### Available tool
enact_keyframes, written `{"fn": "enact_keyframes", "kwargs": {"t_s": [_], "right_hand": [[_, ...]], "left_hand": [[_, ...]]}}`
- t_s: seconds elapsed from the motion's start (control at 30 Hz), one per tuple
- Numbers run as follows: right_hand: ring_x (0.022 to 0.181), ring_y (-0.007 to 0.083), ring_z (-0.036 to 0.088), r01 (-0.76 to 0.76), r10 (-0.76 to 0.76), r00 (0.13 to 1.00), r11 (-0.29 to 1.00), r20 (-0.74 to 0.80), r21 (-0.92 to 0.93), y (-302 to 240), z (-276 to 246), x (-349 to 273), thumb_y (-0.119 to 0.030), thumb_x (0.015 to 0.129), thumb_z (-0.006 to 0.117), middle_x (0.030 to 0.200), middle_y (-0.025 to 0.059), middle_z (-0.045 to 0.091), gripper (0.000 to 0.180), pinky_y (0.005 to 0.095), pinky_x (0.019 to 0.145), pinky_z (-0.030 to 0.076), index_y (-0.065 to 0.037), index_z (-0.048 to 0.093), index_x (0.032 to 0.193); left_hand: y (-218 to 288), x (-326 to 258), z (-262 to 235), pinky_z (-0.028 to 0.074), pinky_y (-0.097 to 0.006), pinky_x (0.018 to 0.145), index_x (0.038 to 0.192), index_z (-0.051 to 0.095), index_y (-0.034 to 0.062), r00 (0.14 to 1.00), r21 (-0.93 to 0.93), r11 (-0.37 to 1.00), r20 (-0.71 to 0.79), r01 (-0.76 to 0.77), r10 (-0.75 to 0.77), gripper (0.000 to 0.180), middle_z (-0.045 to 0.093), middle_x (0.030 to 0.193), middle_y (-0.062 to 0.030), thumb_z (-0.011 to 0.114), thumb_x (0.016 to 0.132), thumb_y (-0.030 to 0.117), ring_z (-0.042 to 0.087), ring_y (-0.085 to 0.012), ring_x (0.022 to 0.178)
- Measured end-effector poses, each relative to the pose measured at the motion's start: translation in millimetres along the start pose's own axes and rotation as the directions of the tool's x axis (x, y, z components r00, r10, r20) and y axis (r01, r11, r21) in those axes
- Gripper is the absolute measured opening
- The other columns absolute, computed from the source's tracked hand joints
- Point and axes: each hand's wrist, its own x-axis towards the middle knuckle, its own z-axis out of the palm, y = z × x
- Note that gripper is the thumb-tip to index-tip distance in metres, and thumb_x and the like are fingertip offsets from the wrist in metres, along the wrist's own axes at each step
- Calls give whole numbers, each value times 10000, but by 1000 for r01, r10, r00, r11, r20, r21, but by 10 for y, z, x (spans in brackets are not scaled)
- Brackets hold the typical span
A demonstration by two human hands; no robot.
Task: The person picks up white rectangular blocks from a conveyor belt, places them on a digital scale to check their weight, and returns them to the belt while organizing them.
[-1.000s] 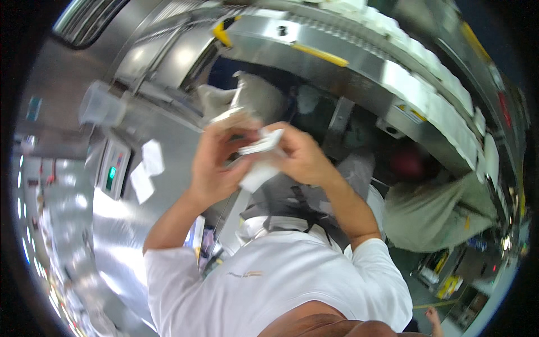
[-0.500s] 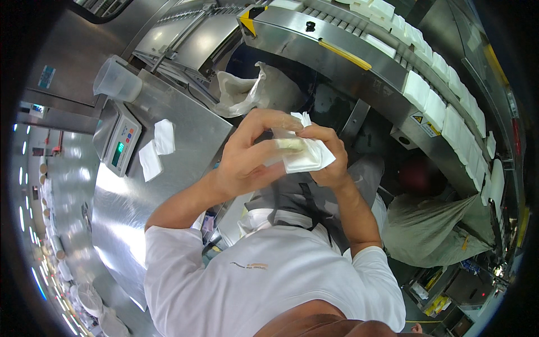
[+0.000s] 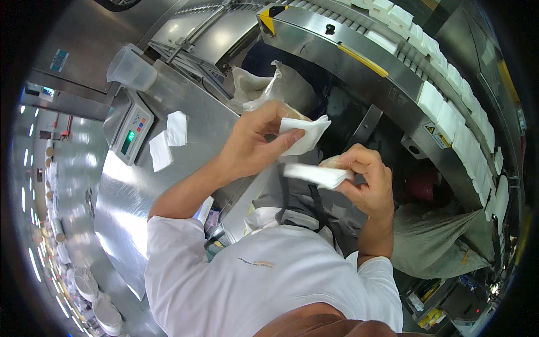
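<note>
A folded white sheet point(image 3: 307, 135), soft like a wipe or tissue, is pinched in my left hand point(image 3: 255, 143) with the thumb across its face. Lower and to the right, my right hand point(image 3: 370, 182) grips another folded white sheet point(image 3: 315, 173), which is smeared by motion. Something pale yellowish shows at the fingertips of the right hand; what it is cannot be made out. The two sheets are apart, both held in the air in front of my body. On the steel table to the left lie two more folded white pieces point(image 3: 177, 128), beside a digital scale point(image 3: 130, 132).
A translucent plastic jug point(image 3: 132, 68) stands behind the scale on the steel table point(image 3: 126, 196). Beyond my hands is a pale open bag point(image 3: 252, 87). A curved roller conveyor point(image 3: 314, 31) runs along the right, lined with white folded stacks point(image 3: 457, 137). A grey-green cloth cover point(image 3: 438, 241) hangs near my right arm.
My hands were close together around one white bundle; now they are apart, each with a white piece. The right hand has moved right and down. The whole view has shifted slightly.
</note>
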Motion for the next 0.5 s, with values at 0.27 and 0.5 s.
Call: {"fn": "enact_keyframes", "kwargs": {"t_s": [0.27, 0.5], "right_hand": [[803, 236, 705, -83, 85, 996, 994, 32, -67, -219, 37, 382, -85, 804, 870, 971, 115, 681, 392, 333, 711, 572, -56, 624, 1109], [884, 162, 726, -179, 175, 983, 979, -47, -101, -331, 39, 371, -42, 777, 897, 996, 99, 719, 498, 295, 788, 600, -38, 587, 1167]], "left_hand": [[-14, -5, 202, 535, -261, 830, 1212, 555, -2, 991, -240, 969, 129, 62, -31, 197, 697, 1122, -74, 615, 1066, 116, 661, -89, 1032], [14, 7, 92, 517, -301, 949, 1451, 522, 3, 970, -48, 998, 243, 34, -21, 382, 697, 1220, -78, 499, 1123, 197, 655, -141, 1106]]}}
